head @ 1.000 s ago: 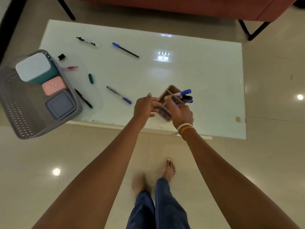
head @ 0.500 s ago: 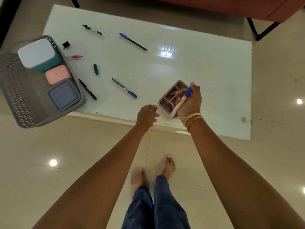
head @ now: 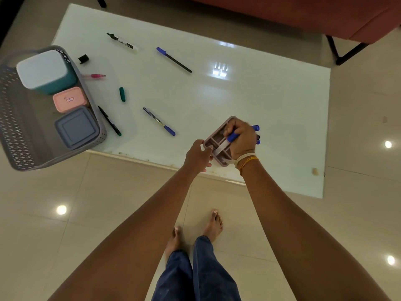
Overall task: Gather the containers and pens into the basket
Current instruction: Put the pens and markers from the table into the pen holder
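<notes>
A mauve compartment tray (head: 218,135) sits near the white table's front edge. My right hand (head: 242,140) is over it, shut on a blue-capped marker (head: 225,142) that lies slanted into the tray. More pen ends (head: 257,132) stick out beyond that hand. My left hand (head: 198,156) grips the tray's near left corner. The grey basket (head: 13,135) at the left edge holds a teal container (head: 44,71), a pink container (head: 68,99) and a grey-lidded container (head: 77,127). Several pens lie loose on the table.
Loose on the white table (head: 271,105): a white marker (head: 123,42), a blue-capped black pen (head: 173,59), a pink pen (head: 95,76), a green cap (head: 122,94), a black pen (head: 109,121), a blue pen (head: 159,121), a black cap (head: 83,58). A sofa (head: 325,14) stands behind.
My right hand has lowered the blue-capped marker into the tray. My left hand moved from beside the table edge back onto the tray's corner.
</notes>
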`<state>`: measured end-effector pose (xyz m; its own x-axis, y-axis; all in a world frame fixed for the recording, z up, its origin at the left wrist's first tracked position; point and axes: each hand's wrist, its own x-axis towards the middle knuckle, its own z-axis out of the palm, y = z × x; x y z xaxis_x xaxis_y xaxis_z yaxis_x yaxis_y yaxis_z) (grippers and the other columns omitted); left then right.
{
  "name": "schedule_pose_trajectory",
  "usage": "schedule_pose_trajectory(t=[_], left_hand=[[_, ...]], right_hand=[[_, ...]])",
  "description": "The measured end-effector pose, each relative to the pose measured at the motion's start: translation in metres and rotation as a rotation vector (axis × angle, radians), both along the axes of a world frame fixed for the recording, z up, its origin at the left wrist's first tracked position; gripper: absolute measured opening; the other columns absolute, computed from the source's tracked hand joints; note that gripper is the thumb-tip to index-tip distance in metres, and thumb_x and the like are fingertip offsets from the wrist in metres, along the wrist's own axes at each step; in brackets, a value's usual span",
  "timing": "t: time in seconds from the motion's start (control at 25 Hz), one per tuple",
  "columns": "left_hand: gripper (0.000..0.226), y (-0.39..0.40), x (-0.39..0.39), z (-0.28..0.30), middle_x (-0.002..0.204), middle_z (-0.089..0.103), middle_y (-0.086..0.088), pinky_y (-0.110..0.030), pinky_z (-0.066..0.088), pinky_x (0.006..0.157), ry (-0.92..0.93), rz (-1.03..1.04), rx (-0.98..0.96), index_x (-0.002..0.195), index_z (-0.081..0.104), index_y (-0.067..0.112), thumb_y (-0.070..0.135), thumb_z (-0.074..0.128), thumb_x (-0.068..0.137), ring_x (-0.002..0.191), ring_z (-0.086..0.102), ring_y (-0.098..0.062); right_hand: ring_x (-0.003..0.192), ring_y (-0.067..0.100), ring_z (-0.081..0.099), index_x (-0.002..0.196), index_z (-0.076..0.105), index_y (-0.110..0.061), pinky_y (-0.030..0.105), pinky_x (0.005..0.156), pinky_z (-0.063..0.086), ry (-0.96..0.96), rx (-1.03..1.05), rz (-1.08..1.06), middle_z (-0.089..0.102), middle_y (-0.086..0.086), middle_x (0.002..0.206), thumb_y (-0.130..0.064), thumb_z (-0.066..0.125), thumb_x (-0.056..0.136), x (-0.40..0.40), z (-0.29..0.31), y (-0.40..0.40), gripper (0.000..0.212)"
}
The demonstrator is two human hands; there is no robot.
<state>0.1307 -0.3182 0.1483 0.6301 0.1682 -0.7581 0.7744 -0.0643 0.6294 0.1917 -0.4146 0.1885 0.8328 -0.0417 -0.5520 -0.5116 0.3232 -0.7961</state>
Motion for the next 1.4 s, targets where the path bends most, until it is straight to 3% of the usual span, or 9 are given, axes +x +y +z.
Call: schedule_pose_trajectory(t=[0.12,0.24,0.36,0.48,0.6,0.88,1.04,1.2,1.4], left_hand=[[0.034,-0.004,0.000,-0.002,0.103,0.067,-0.011,-0.035,0.058,0.065,0.025,0.014,-0.030,0.131,0.042,0.021,0.032,0.047,0.100,0.079,0.070,-0.029],[0.029,-0.005,0.000,-0.002,0.105,0.069,-0.016,-0.034,0.059,0.062,0.051,0.067,-0.146,0.129,0.044,0.028,0.034,0.045,0.100,0.082,0.072,-0.033],[0.020,-0.010,0.005,-0.002,0.098,0.072,-0.014,-0.036,0.062,0.068,0.029,0.139,-0.089,0.116,0.053,0.024,0.030,0.048,0.099,0.079,0.074,-0.029],[0.014,-0.016,0.015,0.002,0.092,0.072,-0.018,-0.042,0.061,0.074,0.017,0.293,-0.106,0.092,0.057,0.018,0.020,0.045,0.098,0.082,0.073,-0.034],[0.014,-0.007,0.027,0.001,0.093,0.070,-0.021,-0.043,0.060,0.076,0.006,0.469,-0.171,0.095,0.054,0.012,0.014,0.041,0.099,0.085,0.071,-0.036],[0.012,0.057,0.072,-0.001,0.100,0.066,-0.016,-0.041,0.057,0.080,-0.043,0.554,-0.207,0.112,0.046,0.018,0.017,0.048,0.100,0.086,0.069,-0.030],[0.027,0.107,0.100,-0.004,0.105,0.065,-0.018,-0.040,0.054,0.081,0.031,0.482,-0.241,0.127,0.046,0.011,0.014,0.043,0.101,0.088,0.066,-0.034],[0.023,0.180,0.106,-0.004,0.092,0.068,-0.013,-0.034,0.054,0.076,0.058,0.427,-0.136,0.118,0.054,0.010,0.013,0.039,0.100,0.078,0.066,-0.031],[0.022,0.271,0.108,-0.011,0.085,0.064,-0.012,-0.028,0.048,0.064,0.139,0.560,-0.067,0.089,0.056,0.011,0.010,0.037,0.100,0.070,0.060,-0.025]], right_hand=[[0.051,0.013,0.050,0.056,0.052,-0.010,0.023,0.053,0.048,0.067,-0.327,0.061,0.052,0.004,0.056,0.004,0.041,0.078,-0.009,-0.010,-0.001,0.028],[0.054,0.009,0.047,0.065,0.057,-0.010,0.020,0.052,0.043,-0.052,-0.690,-0.184,0.054,0.002,0.063,0.000,0.046,0.084,-0.016,-0.016,-0.015,0.024],[0.067,0.017,0.047,0.080,0.053,-0.010,0.031,0.063,0.044,0.074,-0.864,-0.245,0.053,0.004,0.082,-0.007,0.044,0.087,-0.023,-0.032,-0.026,0.011],[0.084,0.029,0.048,0.113,0.044,-0.010,0.039,0.073,0.042,0.394,-0.819,-0.112,0.039,0.005,0.106,-0.025,0.052,0.089,-0.019,-0.046,-0.027,0.029],[0.091,0.033,0.060,0.127,0.043,-0.023,0.043,0.080,0.052,0.363,-0.666,0.163,0.053,0.009,0.116,-0.030,0.047,0.091,0.000,-0.049,-0.013,0.036],[0.094,0.034,0.068,0.118,0.061,-0.025,0.044,0.076,0.059,0.277,-0.538,0.414,0.065,0.016,0.114,-0.012,0.035,0.094,0.064,-0.047,0.054,0.038],[0.098,0.027,0.061,0.118,0.061,-0.016,0.033,0.082,0.050,0.190,-0.709,0.248,0.063,0.007,0.114,-0.012,0.042,0.091,0.100,-0.045,0.089,0.034],[0.099,0.026,0.054,0.104,0.058,-0.012,0.030,0.077,0.043,-0.179,-1.096,-0.048,0.055,0.009,0.107,-0.004,0.049,0.081,0.119,-0.023,0.142,0.026],[0.075,0.011,0.049,0.093,0.053,-0.015,0.010,0.064,0.035,-0.419,-1.008,0.375,0.051,0.003,0.102,-0.003,0.051,0.082,0.126,-0.020,0.246,0.017]])
